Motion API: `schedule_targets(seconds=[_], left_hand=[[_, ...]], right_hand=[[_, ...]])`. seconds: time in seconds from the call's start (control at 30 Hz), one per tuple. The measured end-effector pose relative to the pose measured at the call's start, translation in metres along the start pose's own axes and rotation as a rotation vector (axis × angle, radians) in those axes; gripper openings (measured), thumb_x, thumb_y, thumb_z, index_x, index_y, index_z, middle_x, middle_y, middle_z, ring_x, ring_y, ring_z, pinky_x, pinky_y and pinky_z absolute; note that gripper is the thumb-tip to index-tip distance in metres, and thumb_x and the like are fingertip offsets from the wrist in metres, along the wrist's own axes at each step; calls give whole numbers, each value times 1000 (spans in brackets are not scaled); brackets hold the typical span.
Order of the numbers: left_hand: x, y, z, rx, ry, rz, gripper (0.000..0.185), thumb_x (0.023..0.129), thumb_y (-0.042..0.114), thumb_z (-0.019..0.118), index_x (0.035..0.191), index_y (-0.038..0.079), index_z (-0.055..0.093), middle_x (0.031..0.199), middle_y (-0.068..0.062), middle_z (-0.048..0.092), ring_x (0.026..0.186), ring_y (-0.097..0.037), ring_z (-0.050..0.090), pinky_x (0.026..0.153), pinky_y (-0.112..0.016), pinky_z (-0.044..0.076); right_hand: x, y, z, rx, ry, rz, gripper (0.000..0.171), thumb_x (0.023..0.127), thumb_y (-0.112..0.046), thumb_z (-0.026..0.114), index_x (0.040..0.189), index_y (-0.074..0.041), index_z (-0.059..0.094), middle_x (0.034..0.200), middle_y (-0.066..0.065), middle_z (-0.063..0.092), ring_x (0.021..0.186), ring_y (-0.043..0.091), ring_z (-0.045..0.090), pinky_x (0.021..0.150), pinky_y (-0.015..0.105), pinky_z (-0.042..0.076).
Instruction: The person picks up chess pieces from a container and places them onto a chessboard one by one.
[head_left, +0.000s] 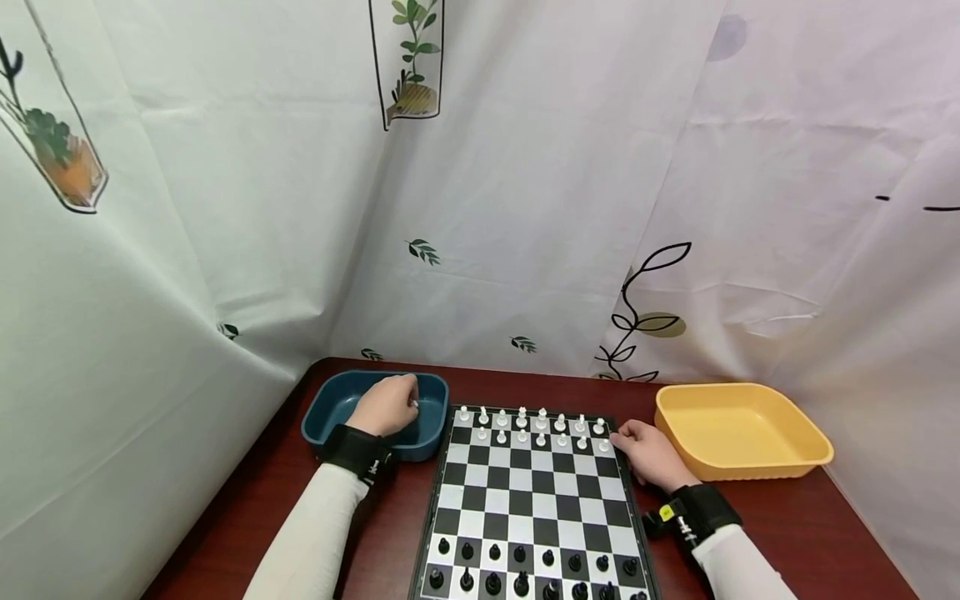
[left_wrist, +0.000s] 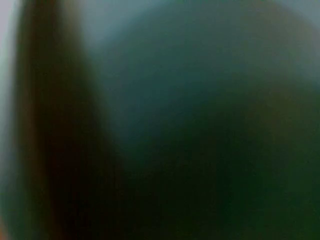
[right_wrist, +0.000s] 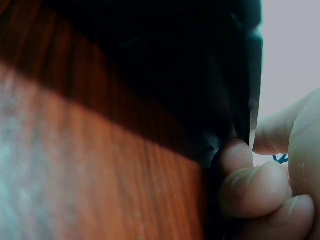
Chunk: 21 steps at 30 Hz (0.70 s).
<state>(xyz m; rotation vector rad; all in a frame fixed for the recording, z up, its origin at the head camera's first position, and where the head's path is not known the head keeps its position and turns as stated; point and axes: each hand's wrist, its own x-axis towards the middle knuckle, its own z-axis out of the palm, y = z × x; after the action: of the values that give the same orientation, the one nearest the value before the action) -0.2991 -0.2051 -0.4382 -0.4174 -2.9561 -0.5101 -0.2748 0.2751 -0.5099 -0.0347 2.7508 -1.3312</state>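
My left hand (head_left: 387, 406) is over the blue bin (head_left: 322, 431) with its fingers curled. A small white chess piece (head_left: 415, 403) shows partly at the fingertips. The left wrist view is dark and blurred. With my right hand (head_left: 651, 454) I grip the right edge of the chessboard (head_left: 534, 504) near its far corner. In the right wrist view, the thumb and curled fingers (right_wrist: 257, 190) pinch that dark edge. White pieces (head_left: 542, 417) stand in two rows at the board's far end, the front row's leftmost square bare. Black pieces (head_left: 521, 582) stand in two rows at the near end.
A yellow bin (head_left: 738, 467) sits on the table to the right of my right hand. The reddish-brown table (head_left: 390, 533) ends at a white patterned cloth (head_left: 480, 200) hanging behind and to the sides. The blue bin stands close to the board's far left corner.
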Motion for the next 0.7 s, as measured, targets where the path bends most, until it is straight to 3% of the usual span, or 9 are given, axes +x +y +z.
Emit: schedule_targets(seconds=[0.33, 0.53, 0.7], left_hand=[[-2, 13, -3, 13, 86, 64, 9, 97, 11, 73, 105, 12, 75, 88, 1, 60, 71, -16, 54, 65, -37, 48], [-1, 20, -2, 2, 146, 121, 13, 97, 12, 71, 106, 12, 80, 94, 1, 64, 72, -13, 54, 66, -36, 51], [-1, 25, 0, -27, 152, 180, 17, 100, 10, 69, 111, 12, 81, 98, 0, 67, 76, -12, 57, 71, -35, 54]], right_hand=[[1, -2, -3, -22, -11, -10, 22, 112, -23, 62, 101, -5, 62, 61, 4, 54, 43, 20, 53, 45, 34, 47], [1, -2, -4, -25, -10, -10, 22, 111, -23, 61, 100, -4, 62, 61, 4, 54, 43, 21, 53, 45, 34, 46], [-1, -3, -2, -22, 1, -7, 21, 111, -23, 62, 100, -5, 62, 61, 4, 54, 43, 21, 52, 45, 34, 46]])
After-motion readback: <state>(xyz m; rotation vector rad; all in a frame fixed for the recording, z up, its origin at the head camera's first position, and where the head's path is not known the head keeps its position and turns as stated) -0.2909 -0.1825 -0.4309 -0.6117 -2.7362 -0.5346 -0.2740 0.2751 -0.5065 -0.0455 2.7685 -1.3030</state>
